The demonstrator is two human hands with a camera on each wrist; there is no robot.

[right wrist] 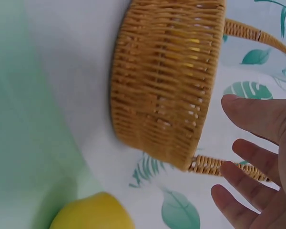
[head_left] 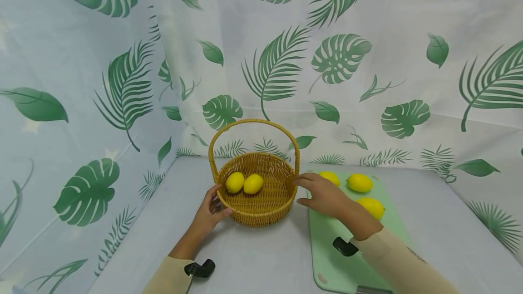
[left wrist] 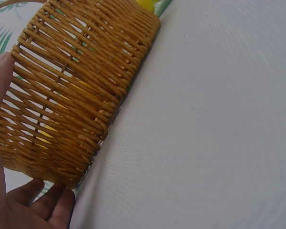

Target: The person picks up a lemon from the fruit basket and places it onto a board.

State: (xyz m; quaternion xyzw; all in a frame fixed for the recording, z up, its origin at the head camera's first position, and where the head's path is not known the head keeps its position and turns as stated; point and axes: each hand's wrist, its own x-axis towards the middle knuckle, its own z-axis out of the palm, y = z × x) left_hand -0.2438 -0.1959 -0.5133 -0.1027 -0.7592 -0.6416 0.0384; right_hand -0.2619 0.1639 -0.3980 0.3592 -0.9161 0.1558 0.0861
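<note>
Head view, woven basket (head_left: 257,218), lemons (head_left: 253,184) (oval)

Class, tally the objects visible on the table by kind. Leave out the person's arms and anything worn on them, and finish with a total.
Wicker basket: 1
Green board: 1
Lemons: 5 (2 inside the basket, 3 on the board)
Total visible: 7

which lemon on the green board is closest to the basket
The leftmost lemon on the green board, partly behind the right hand; the other two lie farther right, away from the basket.
</note>
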